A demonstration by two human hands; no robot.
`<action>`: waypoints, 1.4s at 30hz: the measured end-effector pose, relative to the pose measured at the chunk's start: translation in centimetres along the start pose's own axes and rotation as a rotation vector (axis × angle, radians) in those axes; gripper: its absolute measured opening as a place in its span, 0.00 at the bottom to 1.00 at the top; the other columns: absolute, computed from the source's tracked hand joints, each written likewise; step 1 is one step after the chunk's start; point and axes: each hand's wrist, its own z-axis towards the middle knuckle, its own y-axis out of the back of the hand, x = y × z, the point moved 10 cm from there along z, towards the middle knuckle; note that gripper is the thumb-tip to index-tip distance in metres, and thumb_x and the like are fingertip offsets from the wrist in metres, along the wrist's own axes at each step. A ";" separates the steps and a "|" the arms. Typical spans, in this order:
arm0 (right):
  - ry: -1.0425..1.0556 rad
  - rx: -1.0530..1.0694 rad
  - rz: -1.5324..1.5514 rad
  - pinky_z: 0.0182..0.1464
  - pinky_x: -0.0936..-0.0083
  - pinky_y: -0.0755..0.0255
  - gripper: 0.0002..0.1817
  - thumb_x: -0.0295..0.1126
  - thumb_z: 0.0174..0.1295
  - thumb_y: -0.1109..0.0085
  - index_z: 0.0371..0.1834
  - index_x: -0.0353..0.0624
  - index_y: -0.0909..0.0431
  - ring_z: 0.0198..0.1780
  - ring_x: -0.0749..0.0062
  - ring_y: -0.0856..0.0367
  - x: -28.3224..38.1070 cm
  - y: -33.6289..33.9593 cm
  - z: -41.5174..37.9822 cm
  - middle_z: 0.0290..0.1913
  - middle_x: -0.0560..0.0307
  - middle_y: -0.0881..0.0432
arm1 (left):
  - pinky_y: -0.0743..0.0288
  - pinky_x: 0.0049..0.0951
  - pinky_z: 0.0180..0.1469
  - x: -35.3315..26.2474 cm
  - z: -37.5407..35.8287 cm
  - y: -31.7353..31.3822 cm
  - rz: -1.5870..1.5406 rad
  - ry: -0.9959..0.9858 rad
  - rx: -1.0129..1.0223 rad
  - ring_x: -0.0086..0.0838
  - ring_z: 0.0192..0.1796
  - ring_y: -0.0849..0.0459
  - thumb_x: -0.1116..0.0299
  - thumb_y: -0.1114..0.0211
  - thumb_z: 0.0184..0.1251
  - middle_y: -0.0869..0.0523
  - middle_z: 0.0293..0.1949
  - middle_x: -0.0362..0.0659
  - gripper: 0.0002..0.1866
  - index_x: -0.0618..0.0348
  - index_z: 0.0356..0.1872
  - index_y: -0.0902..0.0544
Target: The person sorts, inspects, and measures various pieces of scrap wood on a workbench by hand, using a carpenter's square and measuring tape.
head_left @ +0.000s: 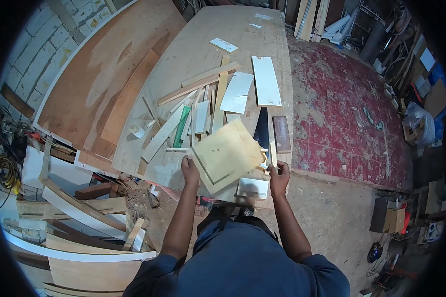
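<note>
My left hand (190, 171) grips the left edge of a thin, pale yellow, roughly square board (228, 156), held tilted above the near end of the worktable. Dark marks and a dark line show on its face, and its right edge looks uneven. In my right hand (279, 177), closed at the board's right side, a short narrow wood strip (273, 153) stands up between the fingers. Just below the board lies a small white block (252, 188). A dark brown block (281, 133) rests beyond my right hand. The board hides part of the tabletop.
The worktable (183, 44) bears several wood offcuts, white panels (266, 81) and a green strip (182, 126). A large brown sheet (94, 79) leans along its left side. Scrap boards (84, 208) pile up at left. Red tiled floor (342, 114) lies to the right.
</note>
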 end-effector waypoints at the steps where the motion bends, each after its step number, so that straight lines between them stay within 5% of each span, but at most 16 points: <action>1: -0.120 0.004 0.186 0.34 0.81 0.30 0.10 0.24 0.60 0.37 0.41 0.38 0.27 0.33 0.80 0.24 -1.0 0.2 -0.4 0.35 0.59 0.21 | 0.27 0.27 0.47 0.0 0.2 0.6 -0.036 -0.011 -0.050 0.25 0.40 0.21 0.68 0.53 0.77 0.18 0.39 0.44 0.12 0.65 0.47 0.26; 5: -0.131 0.041 0.224 0.28 0.85 0.34 0.12 0.24 0.59 0.35 0.42 0.39 0.29 0.29 0.84 0.27 -1.7 1.5 -0.4 0.33 0.61 0.21 | 0.20 0.30 0.44 -0.5 0.2 -0.4 -0.423 0.129 0.106 0.30 0.44 0.16 0.70 0.51 0.75 0.17 0.44 0.45 0.12 0.63 0.54 0.28; 12: -0.296 0.325 0.210 0.24 0.87 0.35 0.06 0.29 0.63 0.38 0.37 0.41 0.24 0.23 0.86 0.29 -1.3 -1.1 -2.6 0.28 0.65 0.22 | 0.17 0.30 0.39 -0.7 -2.1 -4.6 -0.458 0.208 0.367 0.33 0.43 0.13 0.68 0.45 0.73 0.17 0.48 0.47 0.16 0.61 0.58 0.29; 17: -0.331 0.556 0.092 0.28 0.83 0.30 0.06 0.29 0.61 0.37 0.35 0.39 0.24 0.26 0.83 0.26 -1.0 -4.3 -4.4 0.28 0.63 0.22 | 0.17 0.30 0.41 -0.5 -3.8 -6.3 -0.520 0.291 0.376 0.30 0.44 0.14 0.66 0.43 0.72 0.16 0.48 0.44 0.16 0.56 0.58 0.29; 38: -0.245 0.710 -0.016 0.31 0.82 0.28 0.07 0.29 0.61 0.37 0.32 0.38 0.24 0.27 0.82 0.26 -0.7 -5.7 -4.3 0.27 0.62 0.22 | 0.19 0.24 0.33 -2.4 -3.6 -6.2 -0.659 0.274 0.413 0.23 0.36 0.15 0.65 0.43 0.72 0.15 0.43 0.40 0.14 0.54 0.55 0.26; 42: -0.276 0.783 -0.132 0.30 0.80 0.26 0.08 0.30 0.62 0.38 0.39 0.37 0.22 0.26 0.79 0.21 -0.5 -5.9 -4.9 0.29 0.59 0.20 | 0.18 0.24 0.33 -3.0 -4.0 -6.7 -0.623 0.272 0.424 0.24 0.36 0.14 0.64 0.42 0.72 0.15 0.43 0.41 0.15 0.55 0.56 0.26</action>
